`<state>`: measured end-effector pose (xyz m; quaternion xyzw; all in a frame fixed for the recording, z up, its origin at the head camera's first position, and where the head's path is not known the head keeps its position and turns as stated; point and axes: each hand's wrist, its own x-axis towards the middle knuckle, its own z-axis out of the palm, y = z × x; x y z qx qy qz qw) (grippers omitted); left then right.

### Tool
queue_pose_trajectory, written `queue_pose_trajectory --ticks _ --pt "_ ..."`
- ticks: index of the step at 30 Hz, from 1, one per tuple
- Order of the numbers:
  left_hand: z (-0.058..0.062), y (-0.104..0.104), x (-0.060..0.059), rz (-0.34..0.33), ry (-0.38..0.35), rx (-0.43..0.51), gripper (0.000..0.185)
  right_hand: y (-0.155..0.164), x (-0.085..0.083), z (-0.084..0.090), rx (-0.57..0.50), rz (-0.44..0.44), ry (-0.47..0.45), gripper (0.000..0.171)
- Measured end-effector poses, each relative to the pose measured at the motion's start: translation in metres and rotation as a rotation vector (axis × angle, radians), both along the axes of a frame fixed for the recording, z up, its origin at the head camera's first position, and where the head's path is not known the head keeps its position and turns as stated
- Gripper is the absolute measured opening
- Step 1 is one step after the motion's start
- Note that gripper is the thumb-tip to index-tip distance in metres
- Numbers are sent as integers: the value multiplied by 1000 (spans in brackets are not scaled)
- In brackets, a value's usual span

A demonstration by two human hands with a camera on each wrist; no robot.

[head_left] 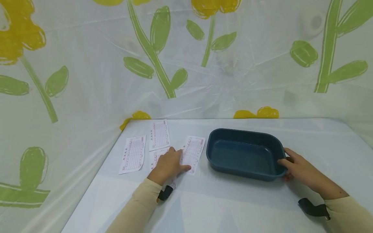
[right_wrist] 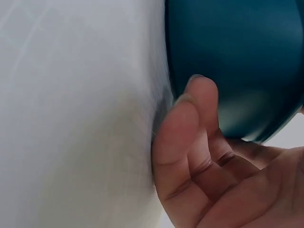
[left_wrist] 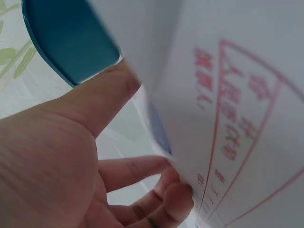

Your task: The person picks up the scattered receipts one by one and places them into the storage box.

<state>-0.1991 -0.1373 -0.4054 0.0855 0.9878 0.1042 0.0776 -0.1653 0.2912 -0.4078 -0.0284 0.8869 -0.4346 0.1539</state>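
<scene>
My left hand (head_left: 168, 166) is over a printed paper slip (head_left: 157, 156) left of centre. In the left wrist view its curled fingers (left_wrist: 178, 199) are at the edge of the red-printed slip (left_wrist: 237, 128), and the thumb tip goes out of sight behind it. Another slip (head_left: 193, 149) lies just right of that hand, its left edge by the thumb and forefinger. My right hand (head_left: 300, 170) grips the right end of a dark teal rectangular basin (head_left: 239, 171), thumb at the rim, fingers (right_wrist: 178, 135) curled against the outside.
Two more printed slips lie further left, one slip (head_left: 133, 154) at the far left and another slip (head_left: 159, 135) near the back edge. A white table (head_left: 221, 204) bears everything. White sheeting (head_left: 256, 74) with printed flowers hangs behind and at the left.
</scene>
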Motion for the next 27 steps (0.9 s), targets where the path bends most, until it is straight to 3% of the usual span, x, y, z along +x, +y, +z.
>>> queue_pose_trajectory --ticks 10,22,27 --pt "-2 -1 -1 9 20 -45 73 4 -2 0 34 36 -9 62" --pt "-3 0 0 -32 56 -99 76 4 -1 -1 41 36 -2 60" --pt "0 1 0 -41 31 -97 77 4 -2 -1 55 38 -1 61"
